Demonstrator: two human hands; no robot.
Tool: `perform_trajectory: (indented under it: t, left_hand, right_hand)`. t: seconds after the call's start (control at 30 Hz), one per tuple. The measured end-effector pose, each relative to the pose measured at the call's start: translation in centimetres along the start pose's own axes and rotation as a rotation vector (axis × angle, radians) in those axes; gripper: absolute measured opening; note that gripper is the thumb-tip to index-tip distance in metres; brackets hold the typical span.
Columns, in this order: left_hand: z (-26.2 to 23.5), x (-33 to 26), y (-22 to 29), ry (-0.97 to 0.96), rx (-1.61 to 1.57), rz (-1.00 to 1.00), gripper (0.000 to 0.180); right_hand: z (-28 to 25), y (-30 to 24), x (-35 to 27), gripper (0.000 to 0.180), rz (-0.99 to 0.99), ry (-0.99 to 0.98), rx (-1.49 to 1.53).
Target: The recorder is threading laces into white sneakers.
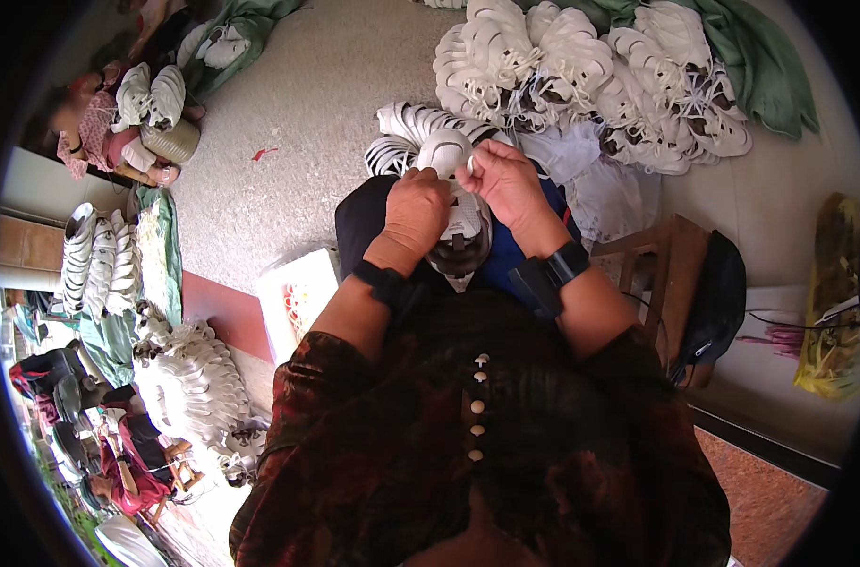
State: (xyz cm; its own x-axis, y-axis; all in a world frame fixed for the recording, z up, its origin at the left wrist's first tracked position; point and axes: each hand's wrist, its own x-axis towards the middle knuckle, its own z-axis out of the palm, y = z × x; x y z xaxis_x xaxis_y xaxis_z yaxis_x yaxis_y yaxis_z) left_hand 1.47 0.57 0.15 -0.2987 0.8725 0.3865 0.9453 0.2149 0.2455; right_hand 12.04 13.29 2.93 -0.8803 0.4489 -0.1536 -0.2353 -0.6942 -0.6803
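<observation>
A white shoe upper (465,219) with a dark brown inside lies on my lap, between my two hands. My left hand (418,210) is closed over its left side, with the fingers bent; their tips are partly hidden. My right hand (515,189) is raised at the right of the upper, thumb and forefinger pinched on a short white strip that looks like a shoelace (470,165). Just beyond my hands sits a fanned stack of white shoe uppers (439,123), close to my knees.
White laced shoe uppers (543,71) lie piled at the far right on green cloth (765,76). At my right stands a wooden stool (671,274) beside a black bag (718,298). A white box (298,293) is at my left. Other people sit at the left among more uppers (189,378).
</observation>
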Motion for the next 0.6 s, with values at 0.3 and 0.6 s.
perform_trajectory:
  t: [0.3, 0.6]
  left_hand:
    - [-13.5, -17.3, -21.9, -0.351, 0.664, -0.679, 0.021]
    - [-6.2, -14.5, -16.3, 0.027, 0.038, -0.562, 0.02]
  right_hand:
    - [-26.1, -22.6, -13.6, 0.015, -0.628, 0.72, -0.235]
    - [-12.2, -9.9, -4.3, 0.006, -0.318, 0.166, -1.386]
